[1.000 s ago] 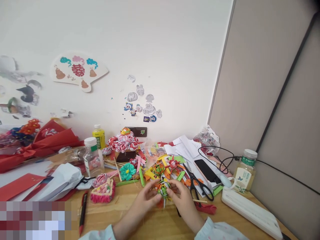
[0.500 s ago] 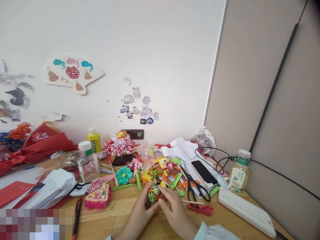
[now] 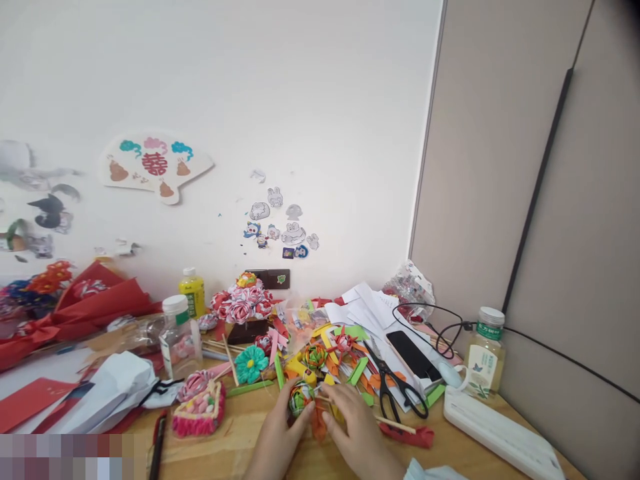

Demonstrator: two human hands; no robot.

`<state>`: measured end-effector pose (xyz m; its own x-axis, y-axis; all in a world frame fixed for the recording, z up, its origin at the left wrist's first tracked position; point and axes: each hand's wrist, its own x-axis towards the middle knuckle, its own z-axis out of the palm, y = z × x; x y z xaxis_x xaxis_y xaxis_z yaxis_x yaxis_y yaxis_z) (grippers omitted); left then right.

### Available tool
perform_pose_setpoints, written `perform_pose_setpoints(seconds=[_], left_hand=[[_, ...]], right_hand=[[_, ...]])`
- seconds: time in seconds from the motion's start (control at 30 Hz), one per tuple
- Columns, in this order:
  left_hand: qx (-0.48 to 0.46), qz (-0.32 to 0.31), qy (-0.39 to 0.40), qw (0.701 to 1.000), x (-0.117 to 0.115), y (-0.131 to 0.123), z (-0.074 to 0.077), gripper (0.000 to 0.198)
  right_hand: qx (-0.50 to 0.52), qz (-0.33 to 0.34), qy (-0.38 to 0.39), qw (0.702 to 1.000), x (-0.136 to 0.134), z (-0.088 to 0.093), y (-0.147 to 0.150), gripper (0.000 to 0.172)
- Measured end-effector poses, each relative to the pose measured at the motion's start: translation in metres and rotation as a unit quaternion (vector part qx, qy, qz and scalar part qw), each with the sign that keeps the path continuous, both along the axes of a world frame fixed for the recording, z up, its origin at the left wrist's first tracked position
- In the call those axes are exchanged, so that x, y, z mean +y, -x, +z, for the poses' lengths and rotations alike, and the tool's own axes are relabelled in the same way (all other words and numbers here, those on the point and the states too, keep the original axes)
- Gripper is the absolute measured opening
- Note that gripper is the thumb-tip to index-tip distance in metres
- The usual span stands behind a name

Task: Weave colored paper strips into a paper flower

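My left hand (image 3: 283, 420) holds a round paper flower (image 3: 301, 400) of green, white and orange folds between thumb and fingers. Close to its right side, my right hand (image 3: 350, 420) has its thumb and fingers curled together. Something thin and pale orange shows between the right fingertips, too small to name. An orange paper piece (image 3: 318, 425) hangs or lies below, between the two hands. Just beyond my fingers are an orange and green paper flower (image 3: 315, 356), a red paper flower (image 3: 343, 342) and green paper strips (image 3: 358, 371).
Black-handled scissors (image 3: 395, 387) and a phone (image 3: 413, 355) lie right, on white papers (image 3: 363, 310). A power strip (image 3: 500, 430) and a drink bottle (image 3: 485, 353) stand at the right edge. Left are a heart-shaped box (image 3: 197, 421), a clear bottle (image 3: 175, 340) and a pen (image 3: 158, 443).
The paper flower has moved to the left with my left hand, and my right hand has drawn a little apart from it. The orange piece shows more. The camera view has tilted up slightly.
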<state>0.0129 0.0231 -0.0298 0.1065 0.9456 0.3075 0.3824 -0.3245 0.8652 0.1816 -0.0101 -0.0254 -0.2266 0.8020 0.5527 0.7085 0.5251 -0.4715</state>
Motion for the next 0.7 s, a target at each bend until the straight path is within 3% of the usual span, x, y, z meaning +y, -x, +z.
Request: perform_pose_setpoints(seconds=[0.17,0.5,0.7], left_hand=[[-0.039,0.021,-0.009,0.999,0.004,0.014,-0.001,0.050],[-0.021,0.020,0.021,0.999,0.007,0.028,-0.004,0.047],[-0.003,-0.016,0.036,0.999,0.009,0.029,-0.016,0.053]], right_hand=[[-0.022,-0.079,0.030,0.996,0.013,-0.003,-0.012,0.032],[-0.059,-0.090,0.073,0.992,0.020,-0.007,-0.020,0.028],[-0.032,-0.166,0.004,0.986,0.036,-0.016,-0.057,0.030]])
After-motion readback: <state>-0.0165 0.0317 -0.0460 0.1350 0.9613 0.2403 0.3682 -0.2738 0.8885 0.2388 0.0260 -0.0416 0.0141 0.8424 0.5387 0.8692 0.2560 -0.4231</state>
